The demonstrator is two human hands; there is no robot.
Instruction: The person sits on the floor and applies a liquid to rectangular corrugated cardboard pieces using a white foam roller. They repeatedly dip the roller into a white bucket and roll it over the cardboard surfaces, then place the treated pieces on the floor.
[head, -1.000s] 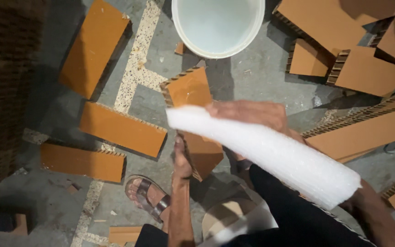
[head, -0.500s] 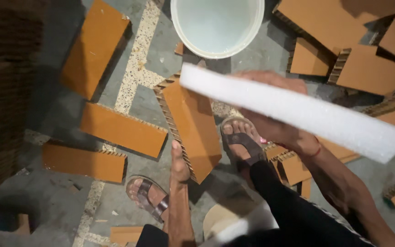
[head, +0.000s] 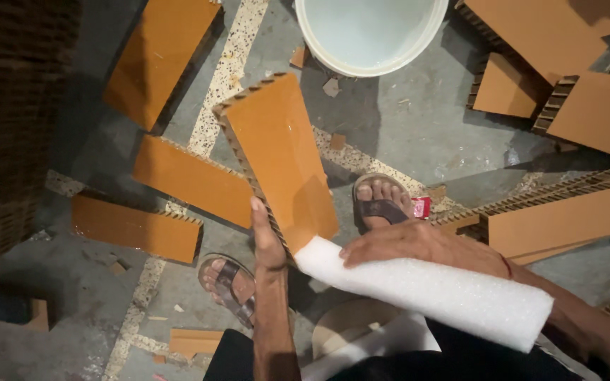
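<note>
Left hand [head: 266,243]: lower centre of the frame, thumb up along the near edge of the orange panel [head: 280,159], closed on it and holding it tilted above the floor.
Right hand [head: 418,247]: right of centre, fingers spread flat and pressed on top of the white foam sheet [head: 432,289], holding it down.
Orange panel: centre of the frame, long and corrugated along its edge, lower corner touching the foam.
White foam sheet: lower right, lying slantwise across the lap, its left end against the panel's corner.
White bucket [head: 372,35]: top centre, on the floor, well apart from both hands.
Other orange panels [head: 160,56]: scattered flat on the floor at left and upper right.
Sandalled feet [head: 383,201]: on the grey floor [head: 404,127], below the panel.
</note>
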